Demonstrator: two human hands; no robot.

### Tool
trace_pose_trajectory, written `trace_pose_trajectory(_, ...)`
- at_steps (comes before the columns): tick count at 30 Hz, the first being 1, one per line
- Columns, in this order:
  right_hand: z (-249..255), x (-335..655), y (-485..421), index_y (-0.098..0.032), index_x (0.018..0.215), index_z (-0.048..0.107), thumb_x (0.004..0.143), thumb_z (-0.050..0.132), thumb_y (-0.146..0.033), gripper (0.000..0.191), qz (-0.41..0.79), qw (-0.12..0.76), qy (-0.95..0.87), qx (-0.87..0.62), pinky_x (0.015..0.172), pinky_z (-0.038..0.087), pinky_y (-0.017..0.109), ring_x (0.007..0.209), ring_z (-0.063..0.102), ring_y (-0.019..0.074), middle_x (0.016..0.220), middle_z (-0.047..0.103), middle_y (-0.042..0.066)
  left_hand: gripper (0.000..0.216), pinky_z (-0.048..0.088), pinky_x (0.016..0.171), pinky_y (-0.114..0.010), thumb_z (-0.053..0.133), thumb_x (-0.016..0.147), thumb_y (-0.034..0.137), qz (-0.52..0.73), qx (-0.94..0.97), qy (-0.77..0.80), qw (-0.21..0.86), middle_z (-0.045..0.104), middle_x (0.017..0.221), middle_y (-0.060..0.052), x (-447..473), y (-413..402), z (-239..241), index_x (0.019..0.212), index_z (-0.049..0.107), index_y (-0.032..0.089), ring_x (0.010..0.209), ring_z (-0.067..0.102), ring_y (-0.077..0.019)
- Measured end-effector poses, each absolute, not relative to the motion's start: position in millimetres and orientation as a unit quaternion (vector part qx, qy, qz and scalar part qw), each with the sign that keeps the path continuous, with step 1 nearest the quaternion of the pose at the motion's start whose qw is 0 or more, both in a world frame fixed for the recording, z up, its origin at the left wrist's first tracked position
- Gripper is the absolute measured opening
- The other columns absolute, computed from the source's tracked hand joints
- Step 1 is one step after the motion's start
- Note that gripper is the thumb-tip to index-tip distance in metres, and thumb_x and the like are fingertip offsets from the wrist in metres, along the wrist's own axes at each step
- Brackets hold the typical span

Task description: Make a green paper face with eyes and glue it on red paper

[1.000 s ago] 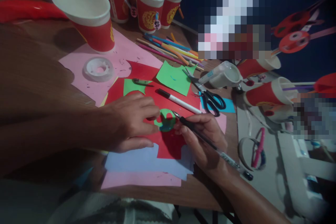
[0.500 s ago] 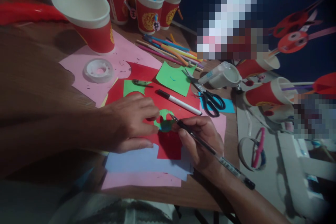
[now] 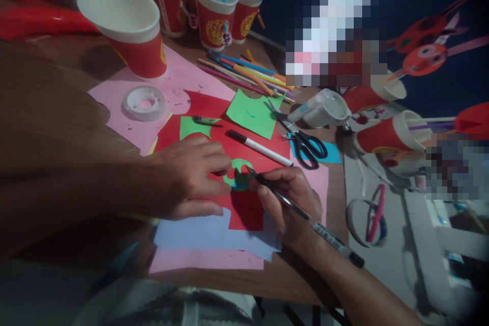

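My left hand (image 3: pixel 187 175) lies on a red paper sheet (image 3: pixel 244 209), fingers bent, fingertips pressing the left edge of a small green paper ring (image 3: pixel 239 175). My right hand (image 3: pixel 292 204) is closed round a black pen (image 3: pixel 301 211), its tip touching the ring's right side. The ring lies flat on the red sheet between both hands. Beneath the red sheet lie a pale blue sheet (image 3: pixel 198 234) and a pink sheet (image 3: pixel 202 261).
A white marker (image 3: pixel 260 147) and black-handled scissors (image 3: pixel 305 145) lie just beyond the hands. A tape roll (image 3: pixel 144 103), green paper (image 3: pixel 252 112), coloured sticks (image 3: pixel 248 74) and several red paper cups (image 3: pixel 130 28) stand farther back. The table edge (image 3: pixel 267 285) runs near my body.
My right hand with the pen has shifted slightly left and up along the green ring's edge. My left hand has stayed in place.
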State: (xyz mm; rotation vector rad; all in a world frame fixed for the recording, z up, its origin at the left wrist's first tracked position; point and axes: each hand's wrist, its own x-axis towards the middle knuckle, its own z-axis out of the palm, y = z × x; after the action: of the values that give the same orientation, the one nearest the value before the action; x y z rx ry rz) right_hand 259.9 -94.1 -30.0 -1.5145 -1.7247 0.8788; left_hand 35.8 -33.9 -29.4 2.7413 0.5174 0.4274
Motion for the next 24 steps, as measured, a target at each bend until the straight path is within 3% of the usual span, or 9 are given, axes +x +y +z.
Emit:
trace_pose_trajectory(6, -28, 262, -92, -0.022, 0.092, 0.051, 0.079, 0.061, -0.025, 0.016, 0.355, 0.339, -0.663, -0.565, 0.057, 0.054, 0.029, 0.070, 0.069, 0.0188, 0.078, 0.072, 0.004, 0.020, 0.036, 0.077, -0.042, 0.052, 0.084, 0.036, 0.168, 0.956, 0.179, 0.163, 0.059, 0.090, -0.009, 36, -34, -34, 0.083, 0.066, 0.022, 0.087, 0.051, -0.0254)
trace_pose_trajectory(17, -20, 263, -93, -0.020, 0.079, 0.054, 0.078, 0.061, -0.020, 0.007, 0.281, 0.303, -0.744, -0.526, 0.043, 0.042, 0.020, 0.041, 0.052, 0.0078, 0.056, 0.061, -0.005, 0.015, 0.037, 0.079, -0.041, 0.056, 0.082, 0.034, 0.151, 0.958, 0.175, 0.169, 0.060, 0.092, -0.008, 35, -34, -27, 0.085, 0.065, 0.024, 0.088, 0.052, -0.0248)
trace_pose_trajectory(24, -20, 259, -91, -0.021, 0.075, 0.052, 0.078, 0.059, -0.020, 0.008, 0.293, 0.293, -0.753, -0.511, 0.040, 0.040, 0.022, 0.038, 0.051, 0.0098, 0.051, 0.059, -0.003, 0.012, 0.038, 0.078, -0.041, 0.058, 0.080, 0.035, 0.185, 0.950, 0.185, 0.171, 0.059, 0.089, -0.008, 36, -35, -31, 0.083, 0.066, 0.026, 0.086, 0.051, -0.0247)
